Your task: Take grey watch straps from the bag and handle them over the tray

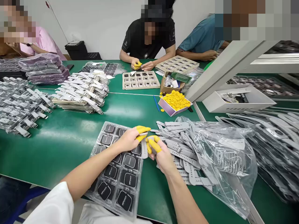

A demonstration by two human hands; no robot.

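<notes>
My left hand (pixel 131 139), with yellow finger cots on, pinches a small silver-edged piece (pixel 143 134). A grey watch strap (pixel 144 150) with a row of holes hangs down between the hands. Close beside it my right hand (pixel 162 154), also in yellow finger cots, is closed around a grey strap part (pixel 153 150), mostly covered by the fingers. Whether the pieces are joined I cannot tell. Under my left forearm lies a clear plastic tray (pixel 139 186) of square, black-faced items (pixel 130 161). Loose grey straps (pixel 179 146) are heaped right of my right hand.
A clear plastic bag (pixel 230 155) of straps lies at the right, by stacked grey-strapped watches (pixel 277 132). Yellow finger cots fill a small box (pixel 169 109). White straps (pixel 81 90) are piled at the left. A slanted metal post (pixel 224 70) rises at the right. Co-workers sit opposite.
</notes>
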